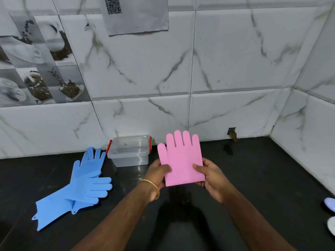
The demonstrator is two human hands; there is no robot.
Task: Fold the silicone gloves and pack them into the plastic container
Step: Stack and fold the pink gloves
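Left hand (157, 173) pinching the left edge of the pink glove (181, 160), thumb pressed over the front face, other fingers tucked behind; gold bangle (150, 185) around that wrist. Right hand (211, 175) pinching the right edge of the same glove, thumb on the front, fingers curled behind. Held between both hands in the lower middle of the frame, above the tabletop (262, 178), fingers pointing up towards the wall, lower edge straight and level as if folded there; cuff part not visible from here, so how it is folded cannot be told.

Just to the upper left of the left hand, a clear plastic container (129, 151) with red clips at both ends, standing on the dark tabletop against the foot of the wall, lid not seen, inside apparently bare apart from a small scribble on the far wall.

Farther left, in the lower left of the frame, two blue gloves (79, 183) lying flat on the tabletop, crossed over each other, one with fingers pointing up towards the wall, the other with fingers pointing right, cuffs spread towards the lower left corner.

At the right edge of the frame, low down, parts of a pale lilac object (330, 203) and a whitish object (332, 226), both cut off, too little showing to tell what they are.

Behind everything, white marbled wall tiles (217, 60), a grey sheet of paper (136, 15) stuck at the top middle, coffee-cup picture tiles (36, 60) at the upper left
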